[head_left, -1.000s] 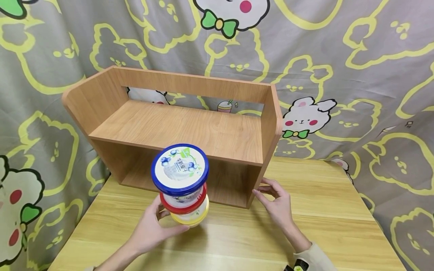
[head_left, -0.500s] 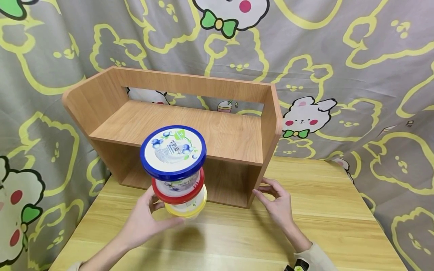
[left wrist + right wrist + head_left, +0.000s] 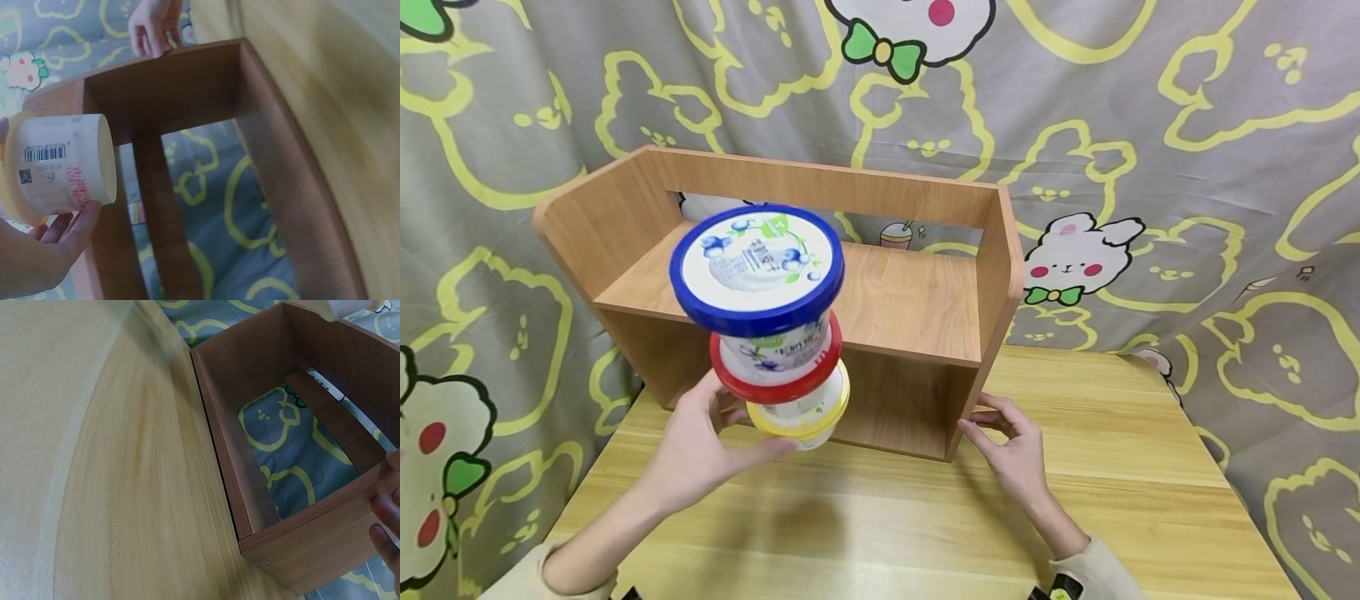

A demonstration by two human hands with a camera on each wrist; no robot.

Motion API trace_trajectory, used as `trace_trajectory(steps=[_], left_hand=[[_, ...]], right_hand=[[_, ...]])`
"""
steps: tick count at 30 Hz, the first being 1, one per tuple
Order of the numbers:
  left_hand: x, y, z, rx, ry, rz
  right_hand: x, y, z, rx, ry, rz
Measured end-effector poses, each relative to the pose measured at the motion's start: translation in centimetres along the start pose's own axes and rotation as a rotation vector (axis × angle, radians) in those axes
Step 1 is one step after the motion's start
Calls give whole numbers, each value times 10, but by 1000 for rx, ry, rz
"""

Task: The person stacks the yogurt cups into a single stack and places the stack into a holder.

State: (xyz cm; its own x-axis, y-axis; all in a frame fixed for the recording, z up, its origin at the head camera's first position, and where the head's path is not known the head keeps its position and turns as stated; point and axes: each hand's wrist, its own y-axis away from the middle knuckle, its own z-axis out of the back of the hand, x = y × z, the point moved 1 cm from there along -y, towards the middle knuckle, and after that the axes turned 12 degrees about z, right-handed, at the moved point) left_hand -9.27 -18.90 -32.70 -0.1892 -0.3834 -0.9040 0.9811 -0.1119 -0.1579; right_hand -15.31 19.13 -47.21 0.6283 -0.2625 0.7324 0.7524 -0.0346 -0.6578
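Observation:
My left hand [image 3: 688,458] grips a stack of three white plastic tubs from the left, well above the table. Its fingers and thumb are around the lowest tub, the yellow-lidded one [image 3: 808,412]. On that sits a red-lidded tub [image 3: 775,387], topped by a blue-lidded tub [image 3: 756,267] with blueberries printed on it. The stack leans slightly left in the head view and overlaps the wooden desk shelf [image 3: 910,300]. In the left wrist view the lowest tub's label shows a barcode. My right hand [image 3: 1011,446] holds the front edge of the shelf's right side panel between thumb and fingers.
The shelf stands on a light wooden table [image 3: 1112,483], with an upper board between raised sides and an open compartment below. A grey patterned curtain [image 3: 1150,108] hangs behind and at both sides.
My left hand has lifted the stacked tubs upward and a little to the left, from before the lower compartment to the upper board's height. My right hand stays at the side panel.

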Motion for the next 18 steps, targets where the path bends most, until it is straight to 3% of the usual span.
trace_trajectory(steps=[7, 18], left_hand=[[-18, -16, 14, 14, 10, -16], [-40, -41, 31, 44, -13, 39]], right_hand=[[0, 0, -1, -2, -2, 0], [1, 0, -1, -5, 1, 10]])
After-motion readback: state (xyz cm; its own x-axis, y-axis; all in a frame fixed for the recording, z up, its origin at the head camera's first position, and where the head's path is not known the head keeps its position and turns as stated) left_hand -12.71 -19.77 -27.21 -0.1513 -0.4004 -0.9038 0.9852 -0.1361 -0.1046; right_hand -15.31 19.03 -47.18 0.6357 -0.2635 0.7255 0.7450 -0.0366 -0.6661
